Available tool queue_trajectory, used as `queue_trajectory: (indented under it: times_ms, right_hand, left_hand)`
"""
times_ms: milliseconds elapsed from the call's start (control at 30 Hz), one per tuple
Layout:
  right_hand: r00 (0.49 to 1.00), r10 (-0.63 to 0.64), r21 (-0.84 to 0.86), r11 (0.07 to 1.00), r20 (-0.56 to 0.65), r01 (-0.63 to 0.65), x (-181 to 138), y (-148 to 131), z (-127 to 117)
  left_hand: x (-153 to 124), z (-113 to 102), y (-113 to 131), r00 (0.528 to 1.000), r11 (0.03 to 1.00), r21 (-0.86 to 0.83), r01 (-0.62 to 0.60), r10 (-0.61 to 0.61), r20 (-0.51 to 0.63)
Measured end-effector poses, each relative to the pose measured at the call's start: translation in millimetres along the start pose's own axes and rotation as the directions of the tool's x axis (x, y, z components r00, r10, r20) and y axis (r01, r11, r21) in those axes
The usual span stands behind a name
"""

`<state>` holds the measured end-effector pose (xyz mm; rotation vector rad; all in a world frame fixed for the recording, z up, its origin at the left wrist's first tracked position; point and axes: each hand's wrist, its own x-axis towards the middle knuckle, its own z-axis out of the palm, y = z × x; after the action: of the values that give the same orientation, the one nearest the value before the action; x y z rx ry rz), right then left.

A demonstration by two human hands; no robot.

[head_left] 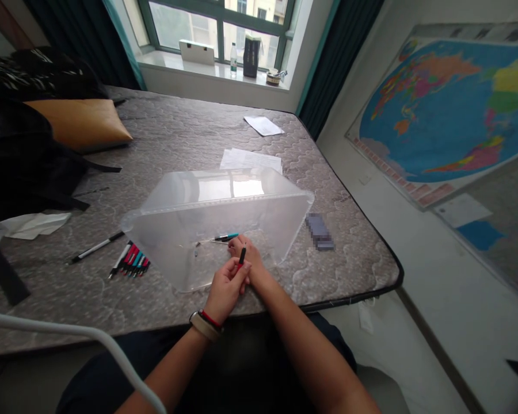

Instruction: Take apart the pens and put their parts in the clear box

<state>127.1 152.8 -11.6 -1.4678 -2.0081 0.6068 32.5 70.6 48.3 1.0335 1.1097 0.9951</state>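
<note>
My left hand (227, 287), with a watch and a red band at its wrist, grips a red and black pen (242, 257) between thumb and fingers, dark end up. Just beyond it, my right hand (247, 253) reaches into the mouth of a translucent plastic bin (164, 204) lying on its side. Its fingers are curled in a pinch; what they hold is hidden. Beside those fingertips, inside the bin, lies a teal and black pen (227, 237) with thin pen parts. A few tiny dark pieces (197, 248) are scattered to their left.
Several red, teal and black pens (132, 260) lie bunched left of the bin, near a long black and white pen (97, 247). A blurred-out phone-like object (320, 231) sits to the right. Papers (252, 158) lie behind the bin on the grey mattress (176, 126). A white cable (69, 329) crosses the lower left.
</note>
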Motion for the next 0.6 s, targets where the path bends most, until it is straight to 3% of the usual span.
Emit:
queue_trajectory:
  times_ms: [100, 167, 233, 400, 500, 600]
  right_hand:
    - [0.995, 0.053, 0.214, 0.976, -0.084, -0.034, -1.5, 1.5, -10.8]
    - [0.985, 0.114, 0.342, 0.937, -0.132, -0.063, -2.4, 6.1, -19.1]
    - [0.976, 0.18, 0.484, 0.869, -0.121, -0.1, -4.2, 12.4, -26.6]
    - [0.961, 0.26, 0.788, 0.572, 0.089, -0.228, -15.5, 23.6, -40.8]
    - [0.963, 0.217, 0.827, 0.505, 0.157, -0.248, -23.6, 23.9, -47.3]
    - [0.959, 0.19, 0.821, 0.498, 0.211, -0.279, -27.9, 23.2, -51.0]
  left_hand:
    - [0.1, -9.1, 3.1, 0.997, 0.953, 0.294, -0.067, 0.071, -0.002]
    - [0.2, -16.2, 4.6, 0.992, 0.847, 0.524, -0.09, 0.12, -0.023]
    - [1.0, -22.8, 4.4, 0.991, 0.757, 0.649, -0.071, 0.127, -0.041]
    - [8.0, -35.2, -3.6, 0.998, 0.703, 0.711, -0.034, 0.066, -0.017]
    - [12.8, -39.6, -10.4, 0.997, 0.673, 0.739, -0.025, 0.066, -0.027]
    - [15.6, -41.6, -15.6, 0.997, 0.657, 0.754, -0.029, 0.07, -0.022]
